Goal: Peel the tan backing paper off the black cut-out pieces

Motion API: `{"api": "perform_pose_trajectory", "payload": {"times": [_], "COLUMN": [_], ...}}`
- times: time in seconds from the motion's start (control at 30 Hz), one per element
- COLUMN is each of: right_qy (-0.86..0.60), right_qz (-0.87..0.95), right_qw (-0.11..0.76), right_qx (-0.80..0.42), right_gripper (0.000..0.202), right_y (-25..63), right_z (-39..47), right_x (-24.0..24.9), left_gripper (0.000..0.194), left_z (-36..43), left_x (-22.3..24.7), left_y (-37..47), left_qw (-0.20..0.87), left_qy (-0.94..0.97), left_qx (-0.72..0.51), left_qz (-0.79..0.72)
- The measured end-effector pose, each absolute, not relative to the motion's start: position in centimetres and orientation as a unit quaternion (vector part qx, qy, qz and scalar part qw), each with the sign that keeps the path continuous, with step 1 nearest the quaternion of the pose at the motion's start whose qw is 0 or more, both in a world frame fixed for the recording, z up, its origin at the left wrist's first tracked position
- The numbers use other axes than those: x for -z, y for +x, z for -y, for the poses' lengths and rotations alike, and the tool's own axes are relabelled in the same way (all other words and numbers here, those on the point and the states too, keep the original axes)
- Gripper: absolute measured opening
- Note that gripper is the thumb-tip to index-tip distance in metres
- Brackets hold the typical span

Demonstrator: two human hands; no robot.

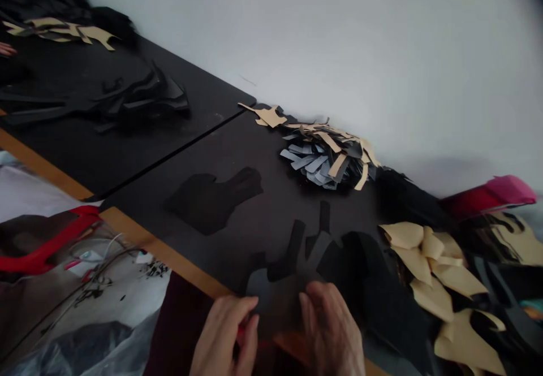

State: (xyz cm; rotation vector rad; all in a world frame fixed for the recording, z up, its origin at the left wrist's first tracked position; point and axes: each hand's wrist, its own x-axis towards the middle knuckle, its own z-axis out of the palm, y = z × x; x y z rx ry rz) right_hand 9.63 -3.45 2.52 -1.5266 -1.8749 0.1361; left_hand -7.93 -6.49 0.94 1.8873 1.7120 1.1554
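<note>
At the table's front edge, my left hand [227, 333] pinches the left side of a dark cut piece [278, 302] between thumb and fingers. My right hand [333, 328] is at the piece's right side with curled fingers, slightly blurred. The piece has narrow strips pointing away from me. Another dark cut piece [216, 198] lies flat on the black table [182, 167], further off to the left. What lies under my right fingers is hidden.
A heap of grey and tan strips [326, 158] sits by the wall. Tan pieces [432, 274] and black material [382, 297] lie at the right, near a pink item [490, 195]. More dark pieces [139, 96] lie at the left; part of another person's hand [6, 50] shows at the left edge.
</note>
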Motion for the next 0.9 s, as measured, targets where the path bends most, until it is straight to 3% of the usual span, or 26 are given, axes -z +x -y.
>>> {"api": "perform_pose_trajectory", "payload": {"times": [0.13, 0.27, 0.33, 0.43, 0.9], "right_qy": [-0.593, -0.622, -0.607, -0.591, -0.560], "right_qz": [0.735, 0.706, 0.716, 0.733, 0.763], "right_qw": [0.327, 0.332, 0.336, 0.327, 0.306], "right_qx": [-0.041, -0.070, -0.075, -0.076, -0.105], "right_gripper": [0.011, 0.031, 0.028, 0.018, 0.016], "right_y": [9.9, 9.4, 9.3, 9.1, 10.1], "right_z": [3.2, 2.7, 2.5, 2.3, 1.7], "right_x": [-2.2, -2.0, -1.9, -1.6, -0.7], "left_gripper": [0.017, 0.024, 0.026, 0.028, 0.027], "left_z": [5.5, 4.7, 4.5, 4.4, 4.1], "left_x": [-0.7, -0.5, -0.7, -1.2, 0.0], "left_y": [-8.0, -8.4, -8.7, -9.0, -8.1], "left_qw": [0.100, 0.032, 0.010, 0.011, 0.002], "left_qy": [0.693, 0.728, 0.739, 0.758, 0.751], "left_qx": [-0.398, -0.340, -0.317, -0.295, -0.309], "left_qz": [-0.592, -0.594, -0.595, -0.581, -0.584]}}
